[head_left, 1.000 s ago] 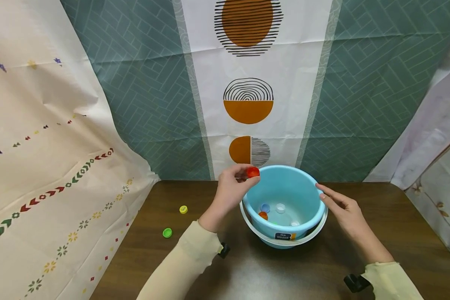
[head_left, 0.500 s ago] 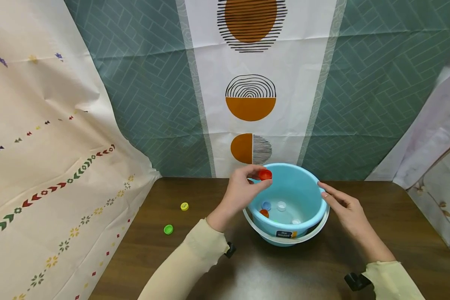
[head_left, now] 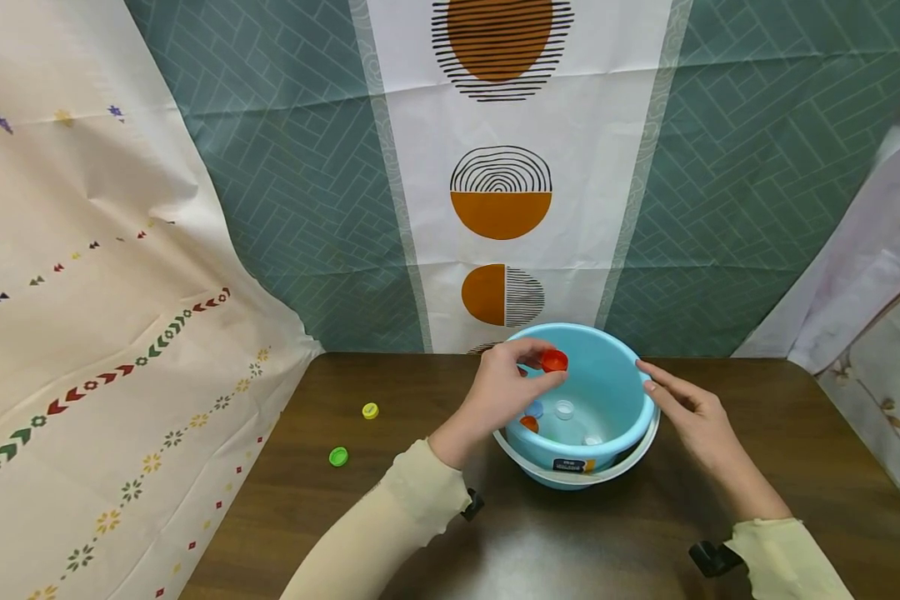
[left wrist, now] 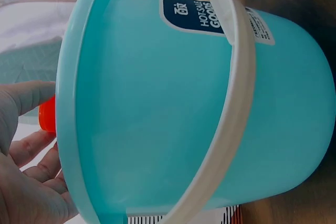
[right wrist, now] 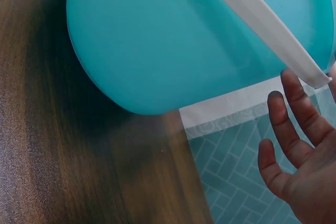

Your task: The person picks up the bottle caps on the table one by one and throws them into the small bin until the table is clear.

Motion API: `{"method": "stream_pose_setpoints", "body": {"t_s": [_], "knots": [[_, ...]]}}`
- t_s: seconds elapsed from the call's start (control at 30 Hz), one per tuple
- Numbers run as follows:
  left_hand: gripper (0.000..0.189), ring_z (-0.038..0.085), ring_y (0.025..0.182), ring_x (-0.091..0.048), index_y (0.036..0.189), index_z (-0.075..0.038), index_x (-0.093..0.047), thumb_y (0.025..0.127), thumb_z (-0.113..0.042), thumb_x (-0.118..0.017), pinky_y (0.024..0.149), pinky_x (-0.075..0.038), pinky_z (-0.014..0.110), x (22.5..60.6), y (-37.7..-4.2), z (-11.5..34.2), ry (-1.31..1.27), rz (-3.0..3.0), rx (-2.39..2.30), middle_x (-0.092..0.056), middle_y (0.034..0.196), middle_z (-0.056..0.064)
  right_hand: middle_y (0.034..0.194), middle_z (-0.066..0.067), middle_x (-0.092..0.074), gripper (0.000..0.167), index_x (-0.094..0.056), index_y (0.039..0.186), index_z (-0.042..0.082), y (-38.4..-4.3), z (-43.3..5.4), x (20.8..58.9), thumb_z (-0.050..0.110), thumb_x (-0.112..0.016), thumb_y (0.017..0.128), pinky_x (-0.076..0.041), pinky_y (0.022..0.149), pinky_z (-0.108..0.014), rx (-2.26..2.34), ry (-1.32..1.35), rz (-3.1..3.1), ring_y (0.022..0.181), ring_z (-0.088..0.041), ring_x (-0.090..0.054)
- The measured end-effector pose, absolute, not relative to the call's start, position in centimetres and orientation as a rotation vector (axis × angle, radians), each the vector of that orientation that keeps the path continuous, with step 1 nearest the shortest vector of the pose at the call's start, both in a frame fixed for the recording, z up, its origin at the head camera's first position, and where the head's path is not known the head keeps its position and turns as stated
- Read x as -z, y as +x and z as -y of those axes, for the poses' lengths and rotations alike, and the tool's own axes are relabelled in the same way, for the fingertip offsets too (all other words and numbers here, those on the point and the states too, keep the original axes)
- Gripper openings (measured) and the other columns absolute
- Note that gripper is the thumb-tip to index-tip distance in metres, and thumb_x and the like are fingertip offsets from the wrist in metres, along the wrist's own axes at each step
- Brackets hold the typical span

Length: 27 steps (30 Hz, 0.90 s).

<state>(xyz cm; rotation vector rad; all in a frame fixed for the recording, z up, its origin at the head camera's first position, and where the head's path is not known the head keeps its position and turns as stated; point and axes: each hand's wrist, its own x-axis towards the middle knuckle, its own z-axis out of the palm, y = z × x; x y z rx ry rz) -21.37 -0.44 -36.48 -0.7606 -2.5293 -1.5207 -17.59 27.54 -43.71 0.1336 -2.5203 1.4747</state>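
Observation:
My left hand [head_left: 506, 387] pinches a red bottle cap [head_left: 554, 361] between thumb and fingers, over the left side of a light blue bucket [head_left: 607, 358]. From the left wrist view, the same red cap [left wrist: 48, 115] shows just beyond the bucket's rim. My right hand [head_left: 693, 421] touches the bucket's right rim with thumb and index fingertips, its fingers fairly straight. In the right wrist view the other fingers [right wrist: 286, 124] stand spread near the white handle [right wrist: 268, 30]. Inside the bucket lie an orange cap [head_left: 528, 423], a blue cap [head_left: 534, 409] and whitish caps [head_left: 564, 409].
On the brown table [head_left: 420, 567], left of the bucket, lie a yellow cap [head_left: 371, 411] and a green cap [head_left: 338, 457]. A patterned cloth [head_left: 307, 208] hangs behind the table, and a cream cloth [head_left: 120, 375] drapes along the left side.
My left hand has carried the red cap rightward, from the bucket's left rim to over its opening. The right hand stays at the right rim.

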Motion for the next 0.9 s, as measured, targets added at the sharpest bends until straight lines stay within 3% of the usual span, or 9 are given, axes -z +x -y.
{"method": "stream_pose_setpoints", "body": {"t_s": [0.27, 0.57, 0.8, 0.9], "knots": [[0.029, 0.005, 0.086, -0.058, 0.107, -0.023, -0.066, 0.081, -0.035, -0.072, 0.074, -0.051, 0.021, 36.53, -21.1, -0.07, -0.802, 2.538, 1.523, -0.066, 0.091, -0.014, 0.138, 0.004, -0.052, 0.04, -0.05, 0.135, 0.032, -17.59, -27.58, 43.67, 0.04, -0.049, 0.095, -0.038, 0.084, -0.004, -1.479, 0.115, 2.532, 0.113, 0.015, -0.045], [0.029, 0.021, 0.093, -0.062, 0.106, -0.025, -0.066, 0.08, -0.036, -0.072, 0.073, -0.051, 0.021, 36.45, -20.93, -0.44, -0.796, 2.565, 1.519, -0.066, 0.091, -0.015, 0.137, 0.004, -0.053, 0.04, -0.05, 0.135, 0.032, -17.63, -27.61, 43.69, 0.04, -0.049, 0.095, -0.038, 0.084, -0.004, -1.482, 0.116, 2.534, 0.113, 0.014, -0.046], [0.041, 0.011, 0.1, -0.059, 0.115, -0.026, -0.064, 0.078, -0.043, -0.072, 0.085, -0.052, 0.035, 36.3, -20.83, -0.5, -0.776, 2.6, 1.474, -0.065, 0.107, -0.015, 0.138, 0.004, -0.052, 0.04, -0.05, 0.135, 0.031, -17.63, -27.63, 43.62, 0.039, -0.048, 0.096, -0.038, 0.084, -0.004, -1.487, 0.13, 2.532, 0.113, 0.015, -0.045], [0.047, 0.005, 0.102, -0.056, 0.118, -0.028, -0.063, 0.077, -0.048, -0.072, 0.087, -0.051, 0.033, 36.14, -20.76, -0.44, -0.748, 2.624, 1.444, -0.063, 0.113, -0.016, 0.138, 0.004, -0.052, 0.04, -0.05, 0.135, 0.031, -17.64, -27.66, 43.6, 0.039, -0.048, 0.096, -0.038, 0.084, -0.004, -1.482, 0.135, 2.531, 0.113, 0.014, -0.046]]}}
